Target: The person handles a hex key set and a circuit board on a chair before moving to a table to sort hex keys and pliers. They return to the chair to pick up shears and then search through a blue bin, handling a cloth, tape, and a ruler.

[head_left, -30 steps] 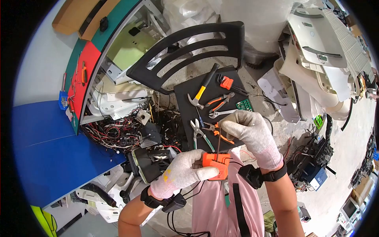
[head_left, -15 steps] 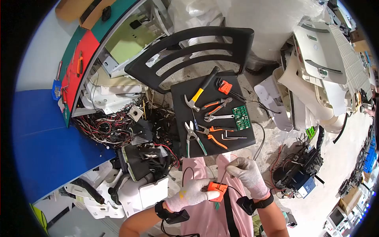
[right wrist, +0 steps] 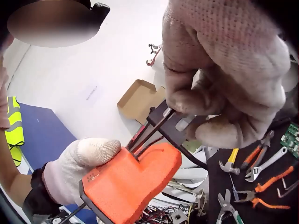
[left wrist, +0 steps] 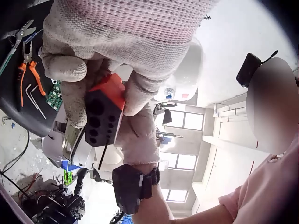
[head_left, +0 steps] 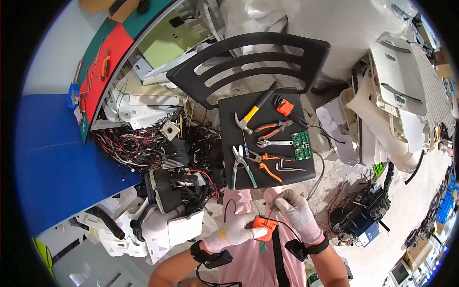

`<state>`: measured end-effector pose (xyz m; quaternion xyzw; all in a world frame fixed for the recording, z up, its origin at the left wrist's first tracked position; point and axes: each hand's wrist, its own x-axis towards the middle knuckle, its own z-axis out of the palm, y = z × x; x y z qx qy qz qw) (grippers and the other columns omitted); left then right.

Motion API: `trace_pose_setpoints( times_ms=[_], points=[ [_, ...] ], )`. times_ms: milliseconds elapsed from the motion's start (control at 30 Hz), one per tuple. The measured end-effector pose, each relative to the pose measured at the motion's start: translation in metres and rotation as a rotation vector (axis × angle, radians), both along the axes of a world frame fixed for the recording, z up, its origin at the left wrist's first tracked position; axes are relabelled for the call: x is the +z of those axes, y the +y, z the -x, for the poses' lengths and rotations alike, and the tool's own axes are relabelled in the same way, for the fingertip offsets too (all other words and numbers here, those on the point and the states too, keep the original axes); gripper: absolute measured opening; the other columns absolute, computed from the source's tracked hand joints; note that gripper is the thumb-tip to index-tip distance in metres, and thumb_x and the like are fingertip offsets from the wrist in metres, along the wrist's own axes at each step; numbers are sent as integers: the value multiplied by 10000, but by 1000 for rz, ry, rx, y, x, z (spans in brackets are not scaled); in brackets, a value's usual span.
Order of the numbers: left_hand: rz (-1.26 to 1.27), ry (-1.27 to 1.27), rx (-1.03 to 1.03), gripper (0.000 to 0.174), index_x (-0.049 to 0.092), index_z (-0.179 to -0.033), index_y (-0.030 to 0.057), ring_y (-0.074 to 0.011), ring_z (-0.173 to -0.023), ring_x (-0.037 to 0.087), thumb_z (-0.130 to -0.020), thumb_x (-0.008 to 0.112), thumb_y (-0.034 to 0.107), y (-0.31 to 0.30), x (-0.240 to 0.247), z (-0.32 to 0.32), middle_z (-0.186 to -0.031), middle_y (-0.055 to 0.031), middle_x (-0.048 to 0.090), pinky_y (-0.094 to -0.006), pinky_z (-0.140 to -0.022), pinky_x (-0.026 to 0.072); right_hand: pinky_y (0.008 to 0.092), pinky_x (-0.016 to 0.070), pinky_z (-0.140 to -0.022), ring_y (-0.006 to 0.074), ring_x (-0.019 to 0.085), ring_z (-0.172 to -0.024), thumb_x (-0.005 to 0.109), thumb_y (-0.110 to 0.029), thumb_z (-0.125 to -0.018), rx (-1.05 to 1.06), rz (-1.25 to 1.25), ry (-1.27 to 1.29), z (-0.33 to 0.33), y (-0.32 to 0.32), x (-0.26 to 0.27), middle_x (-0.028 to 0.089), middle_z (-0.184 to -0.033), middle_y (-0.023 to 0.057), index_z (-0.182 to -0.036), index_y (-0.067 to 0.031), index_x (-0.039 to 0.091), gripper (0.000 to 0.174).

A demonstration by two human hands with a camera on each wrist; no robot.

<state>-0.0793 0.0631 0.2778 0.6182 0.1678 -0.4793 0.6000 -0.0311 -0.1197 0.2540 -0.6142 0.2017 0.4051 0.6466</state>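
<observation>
My gloved left hand (head_left: 232, 234) grips an orange hex key holder (head_left: 266, 228) between fingers and thumb, over the lap. Its dark end (left wrist: 98, 119), seen in the left wrist view, has a row of larger holes beside smaller ones. My gloved right hand (head_left: 297, 215) pinches a slim dark hex key (right wrist: 153, 130) that runs down into the holder. A thin rod (left wrist: 103, 157) sticks out of the end with the holes. Another bent black key (right wrist: 150, 147) rises from the holder near the pinched one.
On the black chair seat (head_left: 227, 136) lie a hammer (head_left: 251, 114), cutting pliers (head_left: 275, 128), an adjustable wrench (head_left: 275, 143), tin snips (head_left: 239, 165), orange-handled pliers (head_left: 267, 168), loose hex keys (head_left: 289, 168) and a green circuit board (head_left: 301, 146). Tangled wires (head_left: 129, 146) lie left, machine parts (head_left: 366, 205) right.
Both hands have come down toward the lap, and the right hand is closer to the holder, with less of the key showing between. The seat's tools are now uncovered.
</observation>
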Motion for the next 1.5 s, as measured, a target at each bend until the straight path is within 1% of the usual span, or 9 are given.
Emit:
trace_pose_setpoints(
  times_ms=[267,400,467,600,867,1000,1133,1267,1500],
  points=[
    [-36,-18,15,381,588,-998,-7,-131,-764,603,-787,651,304,8,-9,2,-841,-75,641,-260,-715,464,245,482,-626,138,595,-682,469,-191,-908,-198,-41,11,-3,12,-16,632,-817,95,-908,4,521,201],
    [-45,-82,-489,357,602,-993,32,-144,-781,611,-795,642,327,13,-5,24,-831,-79,641,-288,-723,468,258,511,-612,165,622,-680,497,-186,-907,-564,-28,-27,-44,-26,-53,633,-774,89,-927,-6,544,187],
    [-58,-58,9,343,613,-968,38,-133,-807,614,-794,642,332,25,-17,45,-788,-72,629,-291,-725,470,262,521,-598,185,637,-705,506,-169,-907,-550,-11,-68,-58,-38,-60,632,-781,104,-917,-5,537,168],
    [-177,-273,340,390,535,-1108,19,-151,-881,601,-785,661,199,56,-29,36,-946,-83,608,-280,-797,484,255,522,-572,186,636,-678,514,-170,-907,-552,123,-155,-70,-53,-62,639,-801,117,-920,-15,534,157],
    [-190,-267,596,472,381,-1252,31,-136,-1004,542,-832,588,82,121,-42,4,-1113,-77,544,-271,-868,443,230,504,-560,158,634,-689,538,-136,-890,-573,94,-126,-55,-25,-86,638,-803,111,-936,-10,534,134],
    [-234,-311,686,454,380,-1265,49,-123,-1012,520,-844,549,40,150,-36,-12,-1117,-54,532,-263,-880,418,220,425,-554,81,536,-614,613,-91,-809,-88,525,-465,-47,-18,-149,606,-702,40,-859,-10,615,95],
    [-225,-236,731,455,390,-1261,39,-123,-1014,518,-832,542,20,170,-33,-14,-1128,-60,524,-262,-883,410,382,486,-658,287,608,-743,582,-169,-745,744,906,-779,-37,-20,-207,615,-798,108,-793,-103,614,87],
    [-254,-216,662,453,406,-1269,68,-106,-951,527,-831,518,83,179,-39,-9,-1109,-31,537,-234,-738,443,379,482,-635,238,598,-772,527,-171,-774,1295,986,-969,-44,-4,-223,589,-808,55,-792,-153,605,82],
    [-160,-106,771,485,376,-1295,75,-119,-922,552,-836,535,91,194,-56,-8,-1096,-51,544,-242,-733,463,365,478,-670,249,579,-807,534,-146,-764,1201,911,-957,-38,10,-218,553,-907,62,-913,-146,557,150]
  ],
)
